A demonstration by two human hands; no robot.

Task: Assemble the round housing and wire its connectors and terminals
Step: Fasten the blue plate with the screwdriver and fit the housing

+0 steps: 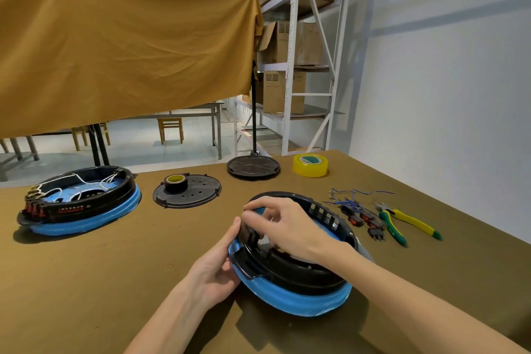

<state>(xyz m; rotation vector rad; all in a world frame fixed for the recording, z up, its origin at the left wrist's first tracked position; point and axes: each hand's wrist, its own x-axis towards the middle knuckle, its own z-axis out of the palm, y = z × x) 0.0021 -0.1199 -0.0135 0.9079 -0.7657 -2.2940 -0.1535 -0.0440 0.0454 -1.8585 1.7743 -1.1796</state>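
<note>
A round black housing with a blue rim (298, 300) lies on the table in front of me. My left hand (215, 264) grips its left edge, thumb up along the black wall. My right hand (283, 227) reaches over the housing's middle with fingers curled, pinching something small at the inner left wall; what it pinches is hidden. A second housing (80, 207), with white wires and red switches fitted, sits at the far left. Loose switches with blue wires (359, 213) lie to the right.
A black perforated cover (198, 195) carries a roll of black tape (175, 182). Behind it are a black stand base (253, 167) and a yellow tape roll (310, 164). Yellow-green cutters (402, 224) lie at the right. An ochre cloth hangs at the back left.
</note>
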